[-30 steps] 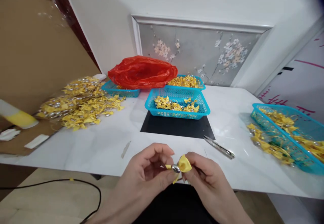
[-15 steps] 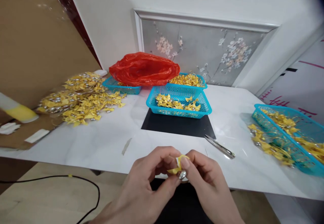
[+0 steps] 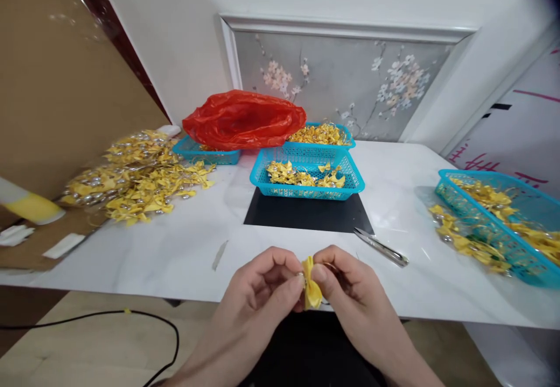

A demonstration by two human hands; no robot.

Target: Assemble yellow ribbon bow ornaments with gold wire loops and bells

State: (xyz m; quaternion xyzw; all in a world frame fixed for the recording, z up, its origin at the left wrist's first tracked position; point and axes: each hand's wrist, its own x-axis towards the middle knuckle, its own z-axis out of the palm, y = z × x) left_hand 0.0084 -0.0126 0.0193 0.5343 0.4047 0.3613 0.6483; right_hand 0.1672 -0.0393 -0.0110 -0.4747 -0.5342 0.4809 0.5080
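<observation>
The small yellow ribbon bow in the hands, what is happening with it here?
A person pinches a small yellow ribbon bow between the left hand and the right hand, at the near edge of the white marble table. Ahead stands a turquoise plastic basket with more bows, and metal scissors lie to the right.

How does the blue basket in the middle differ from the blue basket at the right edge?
The middle basket stands on a black mat; the right basket stands on the white table. The middle basket is sparsely filled with yellow bows; the right basket has bows heaped beside it too. Both are blue mesh plastic.
</observation>
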